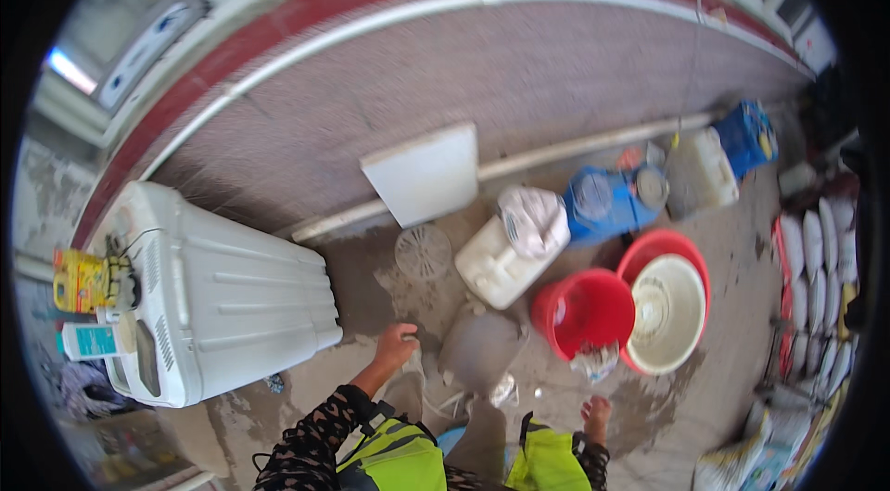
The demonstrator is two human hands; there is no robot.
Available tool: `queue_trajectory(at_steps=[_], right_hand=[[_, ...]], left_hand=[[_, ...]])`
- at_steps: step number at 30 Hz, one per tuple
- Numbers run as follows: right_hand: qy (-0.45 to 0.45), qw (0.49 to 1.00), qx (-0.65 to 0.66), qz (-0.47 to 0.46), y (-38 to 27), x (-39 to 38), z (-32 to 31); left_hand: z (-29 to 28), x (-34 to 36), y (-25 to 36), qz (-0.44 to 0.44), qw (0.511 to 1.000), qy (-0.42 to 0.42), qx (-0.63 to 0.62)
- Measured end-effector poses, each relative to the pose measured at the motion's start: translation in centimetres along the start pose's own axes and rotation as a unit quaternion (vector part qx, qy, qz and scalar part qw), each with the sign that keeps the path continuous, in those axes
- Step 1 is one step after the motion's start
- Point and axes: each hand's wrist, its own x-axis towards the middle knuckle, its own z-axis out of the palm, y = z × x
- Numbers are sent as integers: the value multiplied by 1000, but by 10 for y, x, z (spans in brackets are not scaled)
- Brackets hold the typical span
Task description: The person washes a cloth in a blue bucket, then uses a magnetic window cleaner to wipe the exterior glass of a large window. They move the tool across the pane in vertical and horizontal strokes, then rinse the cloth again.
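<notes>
My left hand hangs over the wet floor, to the right of a white washing machine. Its fingers are loosely bent and nothing shows in them. Close by its right side is a flat greyish object whose kind I cannot make out. My right hand is lower in view, also with slack, slightly apart fingers and nothing visible in it. Beyond it stands a red bucket with a crumpled pale wrapper at its near edge. A cream basin sits inside a larger red basin beside the bucket.
A white jerrycan carries a pinkish-white bag; a blue container stands beyond. Near the wall are a white board and round grille. Sacks are stacked at right. A yellow jug tops the washer.
</notes>
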Motion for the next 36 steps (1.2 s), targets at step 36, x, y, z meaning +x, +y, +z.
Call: queue_trajectory(at_steps=[36], right_hand=[[-346, 190, -206, -895, -624, -562, 670]], left_hand=[[-639, -31, 353, 228, 640, 632, 375]])
